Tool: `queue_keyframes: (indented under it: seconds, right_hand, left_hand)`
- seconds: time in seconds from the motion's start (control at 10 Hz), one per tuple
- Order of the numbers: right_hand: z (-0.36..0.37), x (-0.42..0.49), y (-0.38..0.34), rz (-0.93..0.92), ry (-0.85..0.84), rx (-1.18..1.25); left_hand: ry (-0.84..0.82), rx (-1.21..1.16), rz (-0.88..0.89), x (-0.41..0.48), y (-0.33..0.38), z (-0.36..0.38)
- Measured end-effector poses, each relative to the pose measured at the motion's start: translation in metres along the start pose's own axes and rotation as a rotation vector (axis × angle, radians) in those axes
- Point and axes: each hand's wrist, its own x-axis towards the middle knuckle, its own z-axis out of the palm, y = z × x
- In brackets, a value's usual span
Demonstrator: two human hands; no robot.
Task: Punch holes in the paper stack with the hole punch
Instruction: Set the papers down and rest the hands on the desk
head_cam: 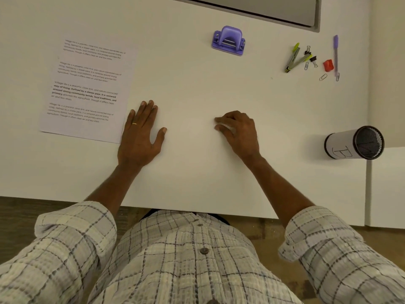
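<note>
White desk (197, 84), left hand (140, 130) flat, spread, right hand (237, 130) curled, grip unclear, empty.

White tabletop (197, 172). Far right: open green stapler (294, 59), binder clips (311, 57), paperclips (323, 77), red sharpener (328, 65), purple pen (336, 54). Mesh pen cup (354, 142) on its side, labelled B.

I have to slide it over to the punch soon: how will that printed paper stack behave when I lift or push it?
The paper stack looks thin, so it would probably flop and sag if lifted by one edge. Lying flat on the smooth white table, it should slide easily, though loose sheets may fan out of line. It is likely light.
</note>
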Motion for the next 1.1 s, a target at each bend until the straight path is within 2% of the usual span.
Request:
queue_keyframes:
  seconds: [0.2,0.4,0.6,0.7,0.8,0.9,1.0,1.1]
  right_hand:
    - [-0.007,0.021,0.01,-0.063,-0.092,0.077]
    - [-0.002,0.024,0.018,-0.081,-0.071,0.081]
    - [0.002,0.029,0.019,-0.297,-0.065,-0.119]
    - [0.003,0.028,0.016,-0.309,-0.039,-0.254]
    - [0.007,0.026,0.007,-0.222,-0.018,-0.304]
    - [0.0,0.027,0.001,0.097,0.083,-0.017]
    - [-0.021,0.024,-0.003,0.492,0.15,0.68]
    - [-0.05,0.017,0.001,0.63,0.168,1.093]
  left_hand:
    - [0.008,-0.006,0.001,0.0,0.001,-0.001]
    - [0.004,-0.023,-0.002,0.0,0.0,0.0]
    - [-0.01,-0.019,-0.001,0.0,-0.002,0.001]
    - [-0.008,-0.02,-0.001,0.0,-0.001,0.001]
    - [0.002,-0.022,0.002,0.001,-0.002,0.0]
    - [0.004,-0.014,0.002,0.0,-0.001,0.0]
    - [0.002,-0.012,0.004,0.0,-0.002,0.0]
    - [0.001,-0.009,0.007,0.0,-0.002,0.0]
